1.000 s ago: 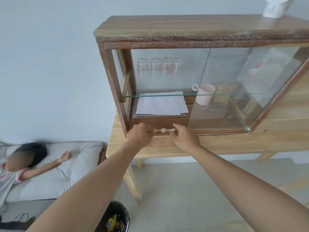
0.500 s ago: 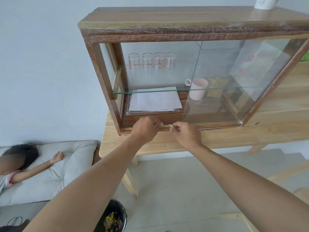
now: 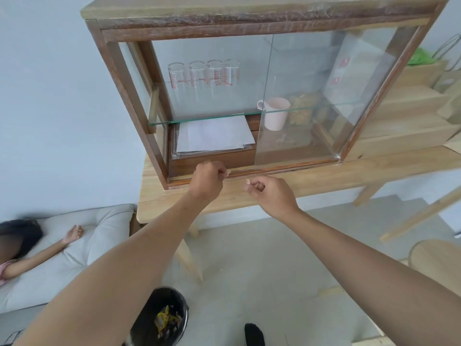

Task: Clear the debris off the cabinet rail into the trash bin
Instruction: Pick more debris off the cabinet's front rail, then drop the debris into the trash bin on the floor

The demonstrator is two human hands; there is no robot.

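Observation:
A wooden cabinet with sliding glass doors stands on a light wooden table. Its bottom rail point(image 3: 282, 169) runs along the front. My left hand point(image 3: 208, 177) is closed at the rail, pinching a small pale bit of debris point(image 3: 227, 174) between its fingertips. My right hand point(image 3: 268, 192) hovers just in front of the rail over the table edge, pinching another small pale bit of debris point(image 3: 248, 181). A black trash bin point(image 3: 149, 320) with yellow wrappers inside stands on the floor below, partly hidden behind my left forearm.
The table point(image 3: 324, 181) carries the cabinet. Inside are glass beakers point(image 3: 203, 73), a pink mug point(image 3: 275, 113) and white papers point(image 3: 214, 136). A person lies on a grey cushion point(image 3: 74, 245) at the left. A round wooden stool point(image 3: 436, 260) stands at the right.
Both hands have picked the white bits off the rail and drawn back slightly, the right hand moving down and away. The view has shifted, showing more of the bin and floor.

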